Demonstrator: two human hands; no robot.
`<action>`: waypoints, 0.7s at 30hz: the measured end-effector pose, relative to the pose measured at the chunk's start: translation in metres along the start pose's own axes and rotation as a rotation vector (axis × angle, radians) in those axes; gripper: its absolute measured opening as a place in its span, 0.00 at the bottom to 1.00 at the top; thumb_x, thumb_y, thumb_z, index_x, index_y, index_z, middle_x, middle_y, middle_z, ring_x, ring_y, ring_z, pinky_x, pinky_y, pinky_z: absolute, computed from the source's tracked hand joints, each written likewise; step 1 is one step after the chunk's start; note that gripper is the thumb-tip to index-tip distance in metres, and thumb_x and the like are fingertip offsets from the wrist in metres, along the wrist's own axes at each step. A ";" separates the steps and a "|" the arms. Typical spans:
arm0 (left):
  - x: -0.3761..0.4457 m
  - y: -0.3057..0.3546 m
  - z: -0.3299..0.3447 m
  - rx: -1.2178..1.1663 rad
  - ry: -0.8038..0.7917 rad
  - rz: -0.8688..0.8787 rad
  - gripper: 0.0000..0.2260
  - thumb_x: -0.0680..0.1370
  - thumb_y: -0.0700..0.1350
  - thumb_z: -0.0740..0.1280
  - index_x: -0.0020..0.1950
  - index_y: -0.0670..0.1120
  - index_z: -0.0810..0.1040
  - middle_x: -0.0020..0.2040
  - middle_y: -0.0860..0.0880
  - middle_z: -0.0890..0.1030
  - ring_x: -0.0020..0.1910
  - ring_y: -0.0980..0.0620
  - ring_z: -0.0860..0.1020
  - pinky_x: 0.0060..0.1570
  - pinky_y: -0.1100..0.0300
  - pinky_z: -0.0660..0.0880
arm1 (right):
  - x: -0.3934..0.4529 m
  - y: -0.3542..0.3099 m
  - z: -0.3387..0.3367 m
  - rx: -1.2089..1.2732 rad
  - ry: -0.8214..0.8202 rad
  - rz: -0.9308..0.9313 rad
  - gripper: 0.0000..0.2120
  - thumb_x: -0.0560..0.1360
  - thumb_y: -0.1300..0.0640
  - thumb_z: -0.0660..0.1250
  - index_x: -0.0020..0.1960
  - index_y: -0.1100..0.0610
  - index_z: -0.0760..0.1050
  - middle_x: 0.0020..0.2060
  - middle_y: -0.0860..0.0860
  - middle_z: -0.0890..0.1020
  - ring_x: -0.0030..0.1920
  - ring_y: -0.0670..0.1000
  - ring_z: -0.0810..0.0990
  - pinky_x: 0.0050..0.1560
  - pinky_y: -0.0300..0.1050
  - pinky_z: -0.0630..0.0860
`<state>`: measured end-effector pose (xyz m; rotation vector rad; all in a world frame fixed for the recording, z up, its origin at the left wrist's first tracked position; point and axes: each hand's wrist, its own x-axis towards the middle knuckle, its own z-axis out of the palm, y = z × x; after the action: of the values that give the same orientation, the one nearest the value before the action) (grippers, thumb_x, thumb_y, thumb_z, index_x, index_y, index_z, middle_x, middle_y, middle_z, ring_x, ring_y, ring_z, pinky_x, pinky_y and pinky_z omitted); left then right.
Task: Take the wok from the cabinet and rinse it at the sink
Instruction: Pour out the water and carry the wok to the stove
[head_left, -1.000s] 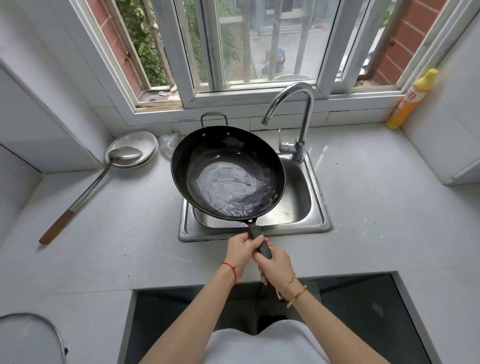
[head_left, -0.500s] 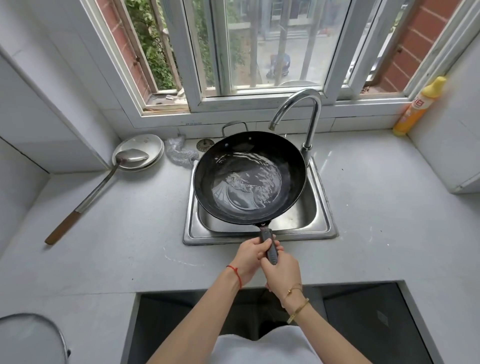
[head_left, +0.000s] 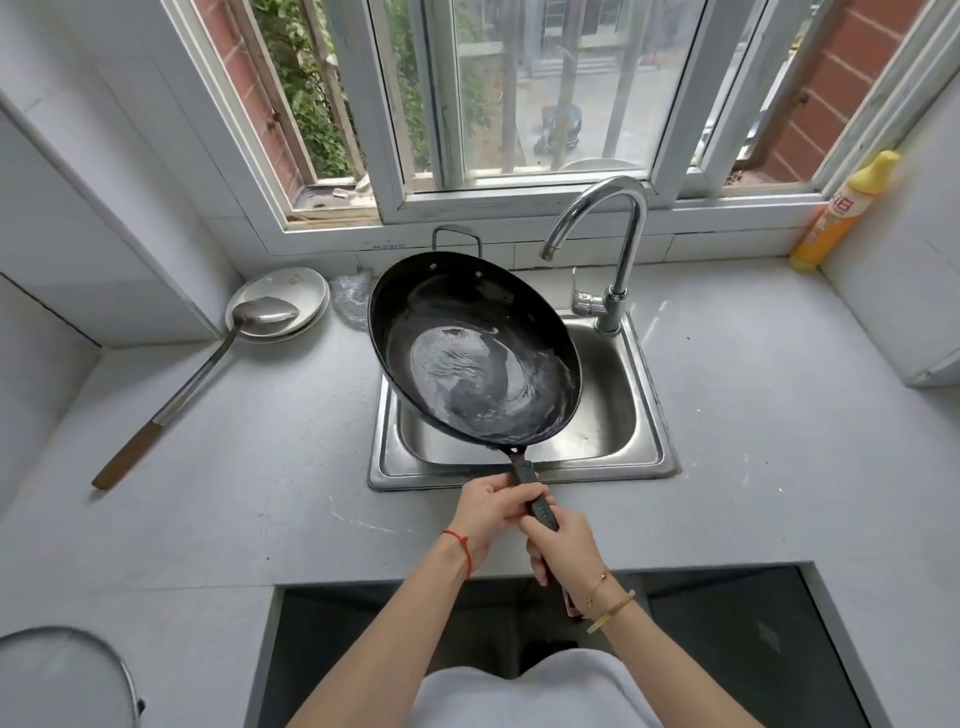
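A black wok with water pooled in its bottom hangs over the steel sink, tilted and reaching past the sink's left edge. Its dark long handle points toward me. My left hand grips the handle just behind the wok. My right hand grips it further back. The chrome faucet arches over the back right of the sink, and no water stream shows from its spout.
A steel ladle with a wooden grip rests in a white plate on the grey counter at left. A yellow bottle stands at the back right corner. A glass lid lies at the bottom left.
The wok has swung from left to centre and back toward the left over the sink, and the water in it has swirled. Both hands have kept their grip on the handle.
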<state>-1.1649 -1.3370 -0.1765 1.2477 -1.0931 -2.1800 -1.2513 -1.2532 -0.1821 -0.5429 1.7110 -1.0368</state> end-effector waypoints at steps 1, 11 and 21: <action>-0.001 0.001 -0.001 0.016 0.010 0.006 0.10 0.73 0.36 0.72 0.53 0.33 0.82 0.47 0.36 0.85 0.46 0.45 0.85 0.44 0.61 0.80 | 0.001 -0.001 0.000 0.033 -0.029 0.005 0.10 0.78 0.64 0.63 0.37 0.61 0.70 0.23 0.52 0.70 0.19 0.50 0.69 0.21 0.40 0.68; 0.011 0.006 -0.009 0.326 0.247 0.014 0.25 0.61 0.52 0.76 0.46 0.32 0.81 0.40 0.39 0.85 0.39 0.47 0.82 0.48 0.53 0.80 | 0.011 -0.011 0.014 0.242 -0.156 0.148 0.14 0.80 0.60 0.62 0.36 0.58 0.66 0.21 0.50 0.67 0.19 0.48 0.65 0.21 0.37 0.64; 0.007 0.026 -0.013 0.583 0.427 0.146 0.16 0.65 0.47 0.75 0.32 0.35 0.77 0.23 0.49 0.70 0.28 0.52 0.64 0.31 0.60 0.68 | 0.024 -0.018 0.023 0.423 -0.345 0.213 0.22 0.79 0.61 0.60 0.26 0.53 0.63 0.20 0.48 0.61 0.17 0.46 0.61 0.18 0.34 0.59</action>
<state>-1.1583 -1.3633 -0.1640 1.7031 -1.6161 -1.4248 -1.2412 -1.2894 -0.1820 -0.2410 1.1749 -1.0424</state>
